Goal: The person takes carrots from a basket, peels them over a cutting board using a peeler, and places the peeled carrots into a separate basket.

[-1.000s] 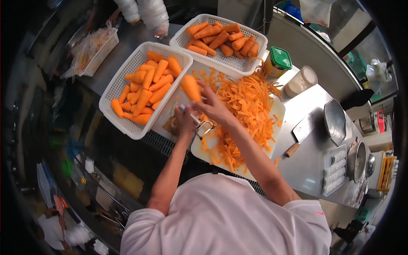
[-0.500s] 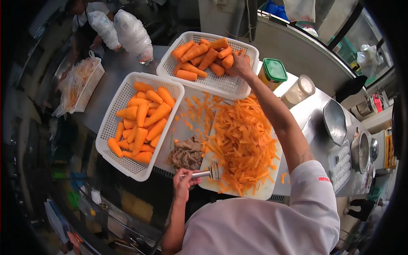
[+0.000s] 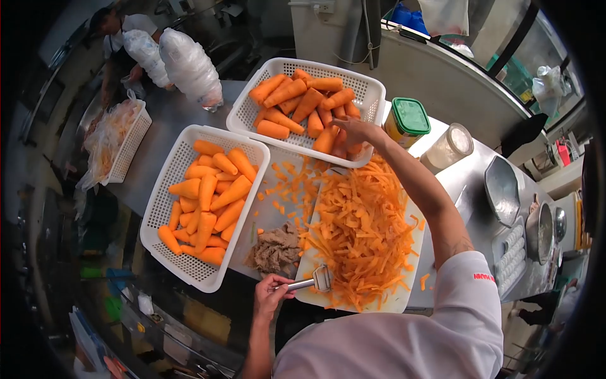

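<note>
My left hand [image 3: 270,295] is closed around the metal handle of a peeler [image 3: 303,285], whose head rests over the near left corner of a white cutting board [image 3: 409,297]. A large heap of orange carrot peelings [image 3: 360,234] covers most of the board. At the far basket [image 3: 243,120], my right hand [image 3: 355,131] lies over carrots [image 3: 327,139] at the near right side, fingers apart and partly hidden. Those carrots look darker and unpeeled. Smooth, brighter peeled carrots [image 3: 208,189] fill the near left basket [image 3: 151,218]. A crumpled brown cloth [image 3: 276,247] sits beside the board.
A green-lidded tub [image 3: 409,115] and a clear round container [image 3: 449,148] stand right of the far basket. Metal bowls [image 3: 540,230] and an egg tray [image 3: 510,259] are further right. Plastic-wrapped stacks [image 3: 189,69] stand at the back left, near another person [image 3: 123,38].
My right hand has moved nearer and slightly left within the far basket, and carrots there have shifted toward its near side. My left hand, still with the peeler, sits slightly lower in view.
</note>
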### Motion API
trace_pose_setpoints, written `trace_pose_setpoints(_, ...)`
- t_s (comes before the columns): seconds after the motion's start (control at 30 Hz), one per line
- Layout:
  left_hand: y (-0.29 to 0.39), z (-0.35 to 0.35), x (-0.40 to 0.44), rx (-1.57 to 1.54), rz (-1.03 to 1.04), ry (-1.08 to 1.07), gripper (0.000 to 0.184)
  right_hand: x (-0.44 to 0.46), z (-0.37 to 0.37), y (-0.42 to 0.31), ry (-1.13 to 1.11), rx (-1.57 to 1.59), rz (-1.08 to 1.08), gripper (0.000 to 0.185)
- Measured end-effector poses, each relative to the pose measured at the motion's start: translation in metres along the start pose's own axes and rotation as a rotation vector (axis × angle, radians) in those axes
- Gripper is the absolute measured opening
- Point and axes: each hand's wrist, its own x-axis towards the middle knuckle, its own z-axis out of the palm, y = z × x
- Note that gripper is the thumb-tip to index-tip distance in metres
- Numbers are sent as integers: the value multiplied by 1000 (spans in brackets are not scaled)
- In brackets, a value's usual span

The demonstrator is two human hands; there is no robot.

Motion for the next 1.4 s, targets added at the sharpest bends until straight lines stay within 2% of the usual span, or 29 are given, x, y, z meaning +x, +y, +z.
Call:
trace_pose_setpoints(0.03, 3, 0, 0, 127, -4, -22, 16, -7, 0, -6, -3, 5, 1, 85)
trace_pose_setpoints(0.1, 16, 4, 3, 258, -11, -54, 19, -12, 0, -20, 207, -285, -255, 92)
trace_pose_setpoints(0.13, 27, 8, 4, 581, 41, -135, 25, -3, 8, -22, 208, -284, -247, 92)
trace_pose_setpoints(0.17, 35, 12, 5, 903, 95, -213, 31, 9, 18, -29, 192, -370, -313, 99)
trace_pose_setpoints(0.2, 38, 18, 8, 905, 94, -216, 31, 18, 27, -32, 174, -456, -381, 107)
trace_pose_setpoints(0.27, 42, 30, 11, 1094, 213, -374, 40, 17, 29, -37, 154, -402, -355, 105)
trace_pose_setpoints(0.4, 48, 44, 9, 1171, 226, -400, 39, 22, 24, -41, 92, -371, -240, 105)
trace_pose_setpoints(0.47, 49, 43, 5, 1154, 220, -318, 41, 17, 14, -44, 114, -397, -272, 100)
trace_pose_setpoints(0.53, 58, 43, -2, 1115, 231, -265, 41, 14, 7, -47, -16, -167, -228, 98)
trace_pose_setpoints(0.57, 61, 42, -6, 1066, 241, -220, 42, 11, 4, -47, -16, -163, -225, 98)
trace_pose_setpoints(0.63, 60, 35, -11, 1021, 238, -167, 43, -1, -2, -44, 237, -36, -205, 83)
trace_pose_setpoints(0.67, 58, 30, -15, 979, 233, -114, 44, -15, 2, -39, 230, -31, -195, 83)
trace_pose_setpoints(0.73, 57, 27, -19, 902, 201, -116, 45, -88, -19, -55, 335, 989, -11, 67)
trace_pose_setpoints(0.8, 56, 27, -18, 775, 195, -63, 42, -131, -6, -52, 376, 1551, -287, 68)
trace_pose_setpoints(0.83, 57, 30, -15, 696, 186, -106, 41, -153, 1, -55, 367, 1712, -318, 61)
trace_pose_setpoints(0.87, 64, 41, -12, 696, 187, -119, 41, -178, 7, -62, 379, 1708, -310, 61)
trace_pose_setpoints(0.93, 82, 68, -7, 611, 248, -166, 41, -228, 19, -84, 488, 2033, -205, 54)
trace_pose_setpoints(1.07, 103, 145, 17, 698, 651, -160, 36, -247, 82, -83, 513, 2174, -27, 55)
trace_pose_setpoints(1.13, 109, 195, 27, 672, 799, -132, 33, -257, 96, -100, 611, 2155, 114, 59)
trace_pose_setpoints(1.17, 102, 213, 39, 673, 791, -138, 33, -262, 98, -110, 709, 2148, 73, 60)
trace_pose_setpoints(1.23, 86, 236, 56, 720, 1048, -133, 31, -267, 91, -122, 805, 2256, 16, 58)
trace_pose_setpoints(1.27, 78, 238, 48, 722, 1045, -143, 31, -271, 86, -122, 903, 2353, -58, 57)
trace_pose_setpoints(1.3, 75, 239, 27, 819, 1005, -148, 32, -267, 100, -106, 892, 2312, -96, 56)
trace_pose_setpoints(1.4, 53, 210, -27, 932, 894, -227, 33, -285, 103, -91, 940, 2354, -93, 57)
